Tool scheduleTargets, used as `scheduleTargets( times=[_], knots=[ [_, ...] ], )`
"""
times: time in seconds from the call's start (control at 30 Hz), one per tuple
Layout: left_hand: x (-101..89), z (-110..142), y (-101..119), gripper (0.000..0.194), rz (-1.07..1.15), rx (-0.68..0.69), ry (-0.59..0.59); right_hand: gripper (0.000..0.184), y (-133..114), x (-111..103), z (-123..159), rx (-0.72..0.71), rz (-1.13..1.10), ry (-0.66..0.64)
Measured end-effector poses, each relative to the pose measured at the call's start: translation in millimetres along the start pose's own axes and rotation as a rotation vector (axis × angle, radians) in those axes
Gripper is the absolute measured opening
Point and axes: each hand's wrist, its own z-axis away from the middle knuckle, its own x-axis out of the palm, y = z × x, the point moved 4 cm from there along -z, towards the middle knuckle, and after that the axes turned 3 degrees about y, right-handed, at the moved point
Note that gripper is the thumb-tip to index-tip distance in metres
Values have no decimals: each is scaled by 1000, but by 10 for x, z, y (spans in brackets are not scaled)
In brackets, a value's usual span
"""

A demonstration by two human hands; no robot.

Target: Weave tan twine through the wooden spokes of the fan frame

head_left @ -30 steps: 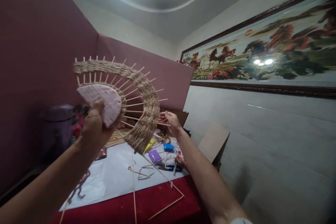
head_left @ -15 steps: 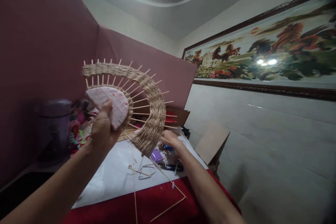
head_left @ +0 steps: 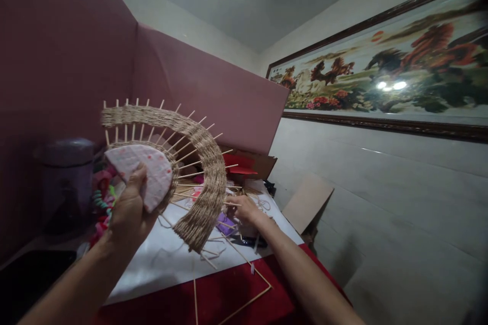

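Observation:
My left hand (head_left: 129, 210) is closed on the pink-spotted white half-disc core of a woven fan piece (head_left: 204, 162), held up above the table. Thin wooden sticks radiate from the core through a curved band of tan woven rope. My right hand (head_left: 244, 209) is low over the table behind the fan's lower edge, fingers curled among loose sticks (head_left: 183, 194); what it holds, if anything, I cannot make out.
A white sheet (head_left: 168, 259) lies on a red cloth (head_left: 229, 294) with long sticks, a purple box (head_left: 224, 223) and small craft bits. A purple lidded container (head_left: 66, 183) stands at left. Pink partition boards stand behind; cardboard (head_left: 308, 203) leans at right.
My right hand has dropped from the fan's stick tips down to the table. The fan and my left hand have moved slightly lower and left.

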Motion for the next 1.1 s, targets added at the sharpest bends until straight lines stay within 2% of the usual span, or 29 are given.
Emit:
scheduleTargets(
  times=[0.23, 0.57, 0.83, 0.97, 1.1],
  knots=[
    [-99, -20, -7, 14, -6, 24, -3, 6, -23, 18, -42, -105, -12, 3],
    [-260, 20, -109, 15, -57, -15, 106, 10, -13, 26, -22, -166, -4, -5],
    [-281, 25, -128, 17, -98, -19, 107, 4, 33, -133, -19, -7, -105, 13],
    [-267, 39, -121, 16, -80, -12, 138, 12, 42, -60, -7, 31, -187, -87],
    [-278, 40, -130, 16, -88, -34, 130, 12, 44, 24, -6, 55, -197, -181]
  ],
)
